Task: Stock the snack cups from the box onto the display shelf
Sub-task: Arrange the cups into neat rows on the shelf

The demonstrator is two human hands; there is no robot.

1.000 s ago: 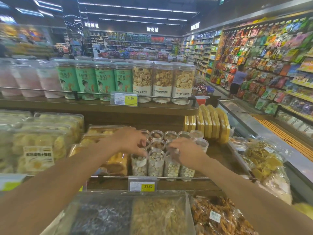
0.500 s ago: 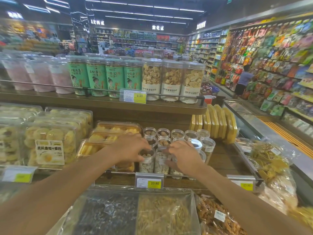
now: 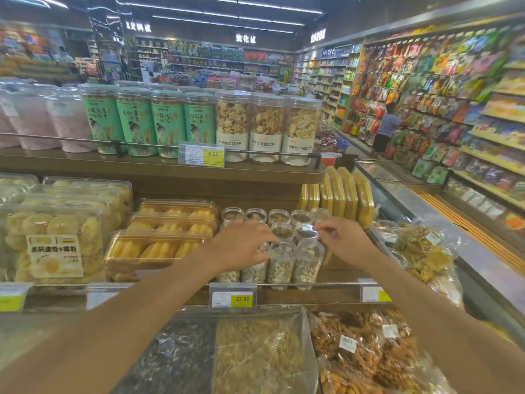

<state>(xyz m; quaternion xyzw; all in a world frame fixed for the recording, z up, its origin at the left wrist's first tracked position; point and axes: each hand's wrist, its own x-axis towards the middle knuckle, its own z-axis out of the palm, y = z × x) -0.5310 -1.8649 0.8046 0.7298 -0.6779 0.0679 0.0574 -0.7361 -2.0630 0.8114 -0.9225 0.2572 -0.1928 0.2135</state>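
Eleven clear snack cups (image 3: 279, 265) of nuts were countable at the centre of the middle display shelf (image 3: 335, 275): five lids in the far row, two in the second row, four in the near row. Any cups under the left hand (image 3: 241, 245) were hidden. That hand lay over the near-left cups with fingers curled; a grip could not be confirmed. The right hand (image 3: 345, 240) pinched the lid rim of the right second-row cup (image 3: 306, 236). One price tag (image 3: 233, 298) read 23.80.
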